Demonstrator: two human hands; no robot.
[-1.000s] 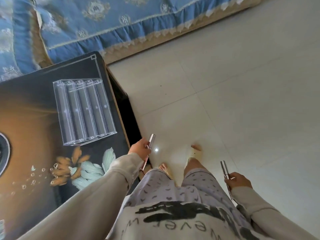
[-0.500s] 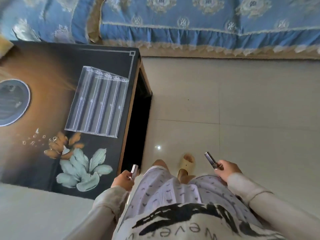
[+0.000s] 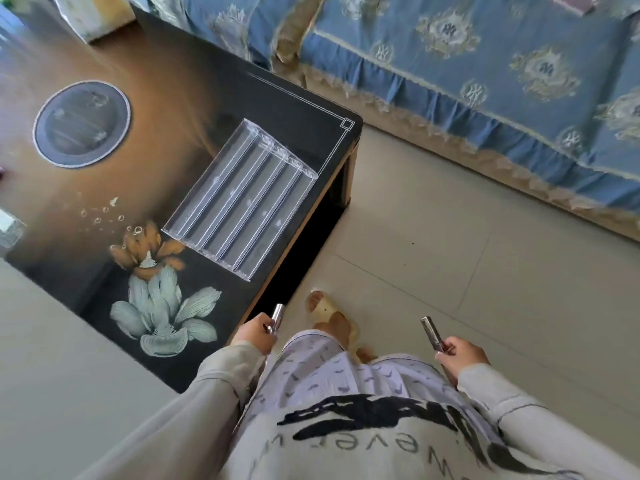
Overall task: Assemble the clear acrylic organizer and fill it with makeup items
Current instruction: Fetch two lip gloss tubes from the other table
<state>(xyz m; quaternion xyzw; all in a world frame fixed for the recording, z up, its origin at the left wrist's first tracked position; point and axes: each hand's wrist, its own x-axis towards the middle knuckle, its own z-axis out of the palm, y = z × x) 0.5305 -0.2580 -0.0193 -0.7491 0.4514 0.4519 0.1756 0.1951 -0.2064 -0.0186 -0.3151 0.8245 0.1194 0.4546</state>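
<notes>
a pale tiled floor (image 3: 450, 271) runs between a sofa under a blue patterned cover (image 3: 485, 81) with a frilled hem and a low dark glossy table (image 3: 194, 98). the tabletop carries a printed flower (image 3: 156, 306) near its closest end and a round grey inset (image 3: 82, 123) further back. a pale box (image 3: 100, 15) stands at the far corner, too blurred to read.

the clear organizer (image 3: 242, 199) lies flat on the table, close to the edge that faces the floor and not far from the corner nearest the sofa. its long channels sit side by side, running diagonally across the top.

the person stands just beside the table's near corner, in a light top with dark lettering and patterned trousers. one foot in a beige slipper (image 3: 329, 313) is on the tiles.

the left hand (image 3: 254, 332) is curled around a slim silver tube (image 3: 277, 318), whose top pokes up past the fingers, just off the table edge. the right hand (image 3: 462, 353), well apart from the table and over the floor, pinches a slim dark tube (image 3: 432, 334) by its lower end, the tube tilted up and away from the body. both hands are clear of the organizer.
</notes>
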